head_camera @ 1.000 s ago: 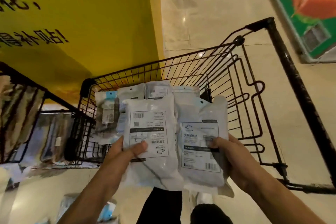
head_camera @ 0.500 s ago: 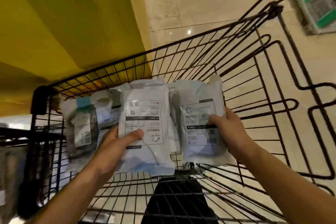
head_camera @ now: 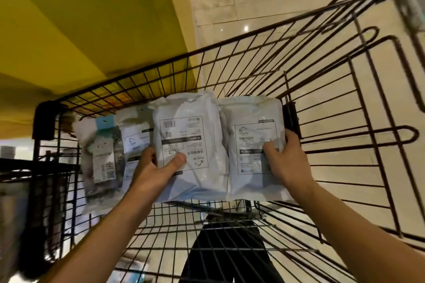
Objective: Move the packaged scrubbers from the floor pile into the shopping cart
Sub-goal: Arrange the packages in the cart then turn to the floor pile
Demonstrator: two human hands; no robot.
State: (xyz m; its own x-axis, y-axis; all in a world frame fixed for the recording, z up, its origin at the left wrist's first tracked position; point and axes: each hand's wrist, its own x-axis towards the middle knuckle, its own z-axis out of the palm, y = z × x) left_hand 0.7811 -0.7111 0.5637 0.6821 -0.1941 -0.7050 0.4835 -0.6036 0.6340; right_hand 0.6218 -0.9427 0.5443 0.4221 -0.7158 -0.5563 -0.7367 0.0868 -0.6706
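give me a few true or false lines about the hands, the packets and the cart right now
1. The left hand grips a white packet with its thumb on the printed label. True.
2. The right hand is empty and hangs beside the cart. False: it holds another white packet over the shopping cart.
3. The two held packets sit side by side. True.
4. A packet with a blue header card is to the right of both hands. False: it is at the left end of the row.
5. The cart is solid plastic. False: it is dark wire mesh.
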